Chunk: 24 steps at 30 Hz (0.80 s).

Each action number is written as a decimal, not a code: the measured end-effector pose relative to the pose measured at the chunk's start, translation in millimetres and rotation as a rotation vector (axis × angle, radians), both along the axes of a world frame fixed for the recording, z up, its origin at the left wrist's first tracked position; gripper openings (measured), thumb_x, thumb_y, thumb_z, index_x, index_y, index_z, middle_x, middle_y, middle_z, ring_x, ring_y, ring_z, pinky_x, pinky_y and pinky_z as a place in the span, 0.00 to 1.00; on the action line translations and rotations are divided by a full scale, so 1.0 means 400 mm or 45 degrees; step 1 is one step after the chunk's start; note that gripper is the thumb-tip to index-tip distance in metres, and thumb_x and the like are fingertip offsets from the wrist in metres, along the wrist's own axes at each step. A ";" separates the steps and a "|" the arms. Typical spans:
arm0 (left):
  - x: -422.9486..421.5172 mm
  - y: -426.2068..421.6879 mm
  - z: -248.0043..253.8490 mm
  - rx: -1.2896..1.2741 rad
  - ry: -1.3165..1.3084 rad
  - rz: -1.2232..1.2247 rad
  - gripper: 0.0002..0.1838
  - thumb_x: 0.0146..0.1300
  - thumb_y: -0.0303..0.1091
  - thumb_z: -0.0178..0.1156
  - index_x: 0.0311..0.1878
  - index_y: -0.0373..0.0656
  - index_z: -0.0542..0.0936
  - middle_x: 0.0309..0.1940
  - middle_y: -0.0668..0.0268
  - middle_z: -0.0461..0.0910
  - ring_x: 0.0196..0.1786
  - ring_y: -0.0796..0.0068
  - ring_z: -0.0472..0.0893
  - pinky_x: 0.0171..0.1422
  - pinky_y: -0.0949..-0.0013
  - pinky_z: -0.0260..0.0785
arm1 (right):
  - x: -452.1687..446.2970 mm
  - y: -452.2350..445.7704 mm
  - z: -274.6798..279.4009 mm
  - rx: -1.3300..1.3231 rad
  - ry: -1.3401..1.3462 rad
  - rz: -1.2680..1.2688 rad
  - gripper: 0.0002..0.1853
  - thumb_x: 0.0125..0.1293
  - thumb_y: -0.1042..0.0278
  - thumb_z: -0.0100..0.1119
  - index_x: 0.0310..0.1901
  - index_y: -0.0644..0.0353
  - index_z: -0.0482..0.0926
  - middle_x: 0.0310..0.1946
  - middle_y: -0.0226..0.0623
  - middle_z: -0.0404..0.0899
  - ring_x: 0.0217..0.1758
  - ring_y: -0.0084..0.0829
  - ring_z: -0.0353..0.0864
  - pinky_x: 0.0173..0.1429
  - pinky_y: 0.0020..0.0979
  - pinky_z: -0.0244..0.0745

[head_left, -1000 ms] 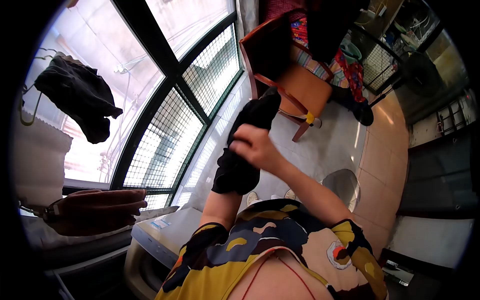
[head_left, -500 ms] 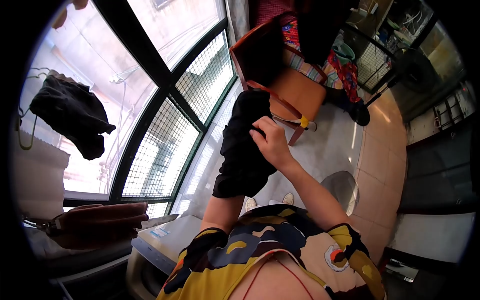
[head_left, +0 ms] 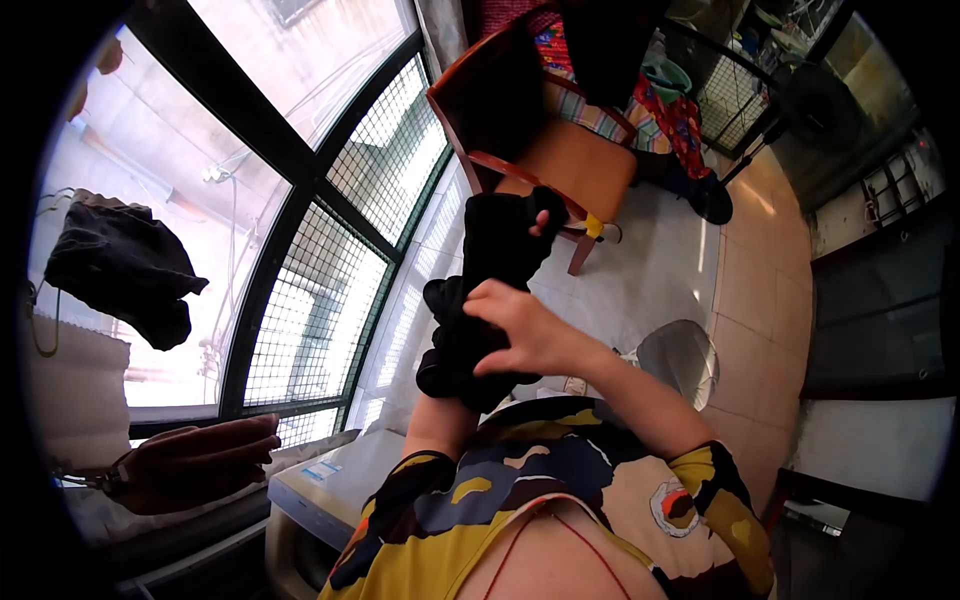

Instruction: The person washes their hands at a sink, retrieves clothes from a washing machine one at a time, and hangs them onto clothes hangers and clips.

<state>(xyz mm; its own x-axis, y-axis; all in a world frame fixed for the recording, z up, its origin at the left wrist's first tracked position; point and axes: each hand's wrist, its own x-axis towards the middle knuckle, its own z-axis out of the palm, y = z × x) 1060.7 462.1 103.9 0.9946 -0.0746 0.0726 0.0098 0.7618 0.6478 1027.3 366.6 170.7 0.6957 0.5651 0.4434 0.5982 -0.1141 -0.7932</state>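
Observation:
A black garment (head_left: 495, 245), its exact kind unclear, is pulled over my left forearm like a sleeve and bunched in thick folds toward my elbow. Only a few curled fingers of my left hand (head_left: 541, 223) show at its far end, against the cloth; the rest of that hand is hidden inside. My right hand (head_left: 525, 325) grips the gathered folds about midway along my left forearm, its fingers hooked over the fabric and the thumb lower down.
A wooden chair (head_left: 585, 165) with an orange seat stands ahead. Barred windows (head_left: 315, 300) run along the left, where a dark garment (head_left: 125, 265) and a brown cloth (head_left: 200, 465) hang. Beside me is a pale appliance top (head_left: 345, 475). A grey round stool (head_left: 678, 362) and black fan (head_left: 820, 110) are right.
My right hand has slid down my left forearm toward the elbow, bunching the garment. Fingers of my left hand now show at the far end. The view has shifted slightly.

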 end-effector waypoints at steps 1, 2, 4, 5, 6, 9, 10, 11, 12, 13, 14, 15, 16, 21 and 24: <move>-0.002 -0.003 0.003 0.008 -0.011 0.025 0.16 0.61 0.23 0.56 0.53 0.35 0.76 0.46 0.62 0.79 0.51 0.72 0.78 0.56 0.71 0.70 | 0.016 -0.021 -0.008 -0.027 -0.156 -0.043 0.23 0.46 0.72 0.71 0.45 0.66 0.75 0.40 0.45 0.76 0.41 0.45 0.78 0.47 0.35 0.75; -0.004 -0.006 0.007 0.027 -0.034 0.050 0.16 0.61 0.23 0.56 0.54 0.35 0.76 0.46 0.62 0.79 0.51 0.72 0.78 0.57 0.71 0.70 | 0.043 -0.052 -0.016 -0.102 -0.200 -0.187 0.22 0.45 0.72 0.71 0.45 0.65 0.77 0.40 0.45 0.76 0.44 0.46 0.79 0.49 0.36 0.75; -0.024 0.004 0.086 1.105 -0.376 0.035 0.19 0.63 0.28 0.58 0.57 0.36 0.74 0.50 0.62 0.78 0.52 0.71 0.78 0.57 0.68 0.70 | 0.122 -0.138 -0.033 -0.183 -0.228 -0.469 0.18 0.46 0.73 0.69 0.42 0.63 0.79 0.38 0.44 0.78 0.45 0.46 0.79 0.51 0.37 0.75; -0.042 0.017 0.157 2.006 -0.761 0.179 0.21 0.65 0.33 0.59 0.60 0.36 0.73 0.54 0.63 0.77 0.54 0.71 0.77 0.57 0.66 0.71 | 0.168 -0.189 -0.041 -0.186 -0.221 -0.614 0.15 0.47 0.74 0.69 0.39 0.63 0.81 0.37 0.43 0.79 0.43 0.46 0.80 0.50 0.37 0.75; -0.045 0.002 0.083 1.274 -0.406 -0.183 0.25 0.63 0.36 0.61 0.61 0.35 0.72 0.56 0.62 0.77 0.55 0.71 0.77 0.58 0.66 0.70 | 0.212 -0.242 -0.054 -0.171 -0.260 -0.778 0.12 0.49 0.73 0.68 0.37 0.64 0.81 0.34 0.43 0.80 0.41 0.44 0.80 0.48 0.36 0.75; -0.097 0.070 -0.073 0.315 0.232 -0.473 0.28 0.61 0.38 0.64 0.62 0.33 0.72 0.57 0.62 0.76 0.55 0.71 0.77 0.59 0.67 0.69 | 0.294 -0.415 -0.064 -0.109 -0.024 -1.196 0.09 0.58 0.69 0.66 0.34 0.66 0.82 0.28 0.38 0.82 0.32 0.32 0.81 0.41 0.31 0.73; -0.126 0.138 -0.135 0.331 0.324 -0.483 0.28 0.61 0.38 0.64 0.61 0.33 0.72 0.57 0.62 0.77 0.55 0.71 0.77 0.59 0.67 0.70 | 0.304 -0.467 -0.052 -0.036 0.180 -1.244 0.10 0.61 0.66 0.64 0.34 0.66 0.82 0.27 0.34 0.81 0.32 0.27 0.80 0.40 0.29 0.72; -0.155 0.224 -0.205 0.360 0.428 -0.463 0.28 0.61 0.37 0.64 0.61 0.32 0.72 0.57 0.62 0.77 0.55 0.70 0.77 0.59 0.67 0.70 | 0.312 -0.516 -0.039 0.042 0.381 -1.288 0.13 0.64 0.62 0.63 0.34 0.67 0.82 0.26 0.31 0.81 0.33 0.22 0.78 0.39 0.27 0.71; -0.181 0.323 -0.276 0.386 0.545 -0.428 0.28 0.61 0.37 0.64 0.61 0.32 0.72 0.57 0.63 0.77 0.54 0.70 0.78 0.59 0.67 0.70 | 0.326 -0.566 -0.048 0.354 0.482 -1.170 0.16 0.66 0.59 0.61 0.33 0.67 0.83 0.27 0.25 0.79 0.33 0.17 0.76 0.39 0.26 0.71; -0.205 0.433 -0.346 0.421 0.670 -0.367 0.27 0.61 0.37 0.64 0.60 0.32 0.72 0.57 0.63 0.77 0.54 0.70 0.78 0.59 0.67 0.70 | 0.313 -0.581 -0.021 0.513 0.571 -1.032 0.15 0.67 0.60 0.60 0.35 0.66 0.83 0.29 0.26 0.80 0.33 0.19 0.77 0.41 0.25 0.71; -0.227 0.552 -0.416 0.494 0.783 -0.302 0.27 0.61 0.37 0.64 0.60 0.31 0.72 0.57 0.63 0.77 0.54 0.70 0.78 0.58 0.67 0.70 | 0.295 -0.586 0.017 0.555 0.671 -1.019 0.15 0.68 0.59 0.59 0.36 0.65 0.82 0.30 0.26 0.80 0.33 0.20 0.78 0.41 0.24 0.73; -0.247 0.662 -0.485 0.634 0.846 -0.251 0.27 0.60 0.37 0.64 0.60 0.31 0.72 0.57 0.63 0.77 0.54 0.70 0.78 0.58 0.67 0.70 | 0.281 -0.584 0.052 0.599 0.766 -1.000 0.14 0.68 0.59 0.59 0.38 0.65 0.82 0.31 0.27 0.81 0.33 0.20 0.79 0.42 0.23 0.74; -0.238 0.707 -0.480 1.563 0.358 -0.159 0.22 0.58 0.30 0.61 0.55 0.32 0.76 0.52 0.58 0.81 0.52 0.68 0.80 0.56 0.66 0.71 | 0.270 -0.580 0.074 0.646 0.824 -0.912 0.14 0.68 0.59 0.60 0.38 0.65 0.81 0.31 0.27 0.81 0.33 0.21 0.79 0.41 0.23 0.75; -0.210 0.749 -0.378 2.924 0.429 0.067 0.27 0.45 0.37 0.67 0.52 0.42 0.80 0.53 0.50 0.77 0.58 0.50 0.75 0.61 0.55 0.69 | 0.226 -0.531 0.117 0.615 0.919 -0.407 0.15 0.65 0.60 0.63 0.41 0.66 0.80 0.33 0.30 0.82 0.34 0.20 0.81 0.41 0.24 0.78; -0.089 0.567 -0.234 2.215 -0.045 0.249 0.22 0.51 0.28 0.65 0.52 0.39 0.78 0.57 0.53 0.74 0.62 0.53 0.72 0.66 0.59 0.64 | 0.194 -0.461 0.146 0.433 0.829 -0.304 0.13 0.60 0.69 0.64 0.44 0.67 0.79 0.34 0.31 0.82 0.34 0.20 0.81 0.42 0.21 0.78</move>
<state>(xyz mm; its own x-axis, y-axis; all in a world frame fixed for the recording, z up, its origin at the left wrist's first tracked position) 1025.1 688.9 10.1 0.9975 0.0278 0.0651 -0.0201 -0.7702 0.6375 1104.9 182.2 229.0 0.9617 0.2730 0.0257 -0.0109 0.1318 -0.9912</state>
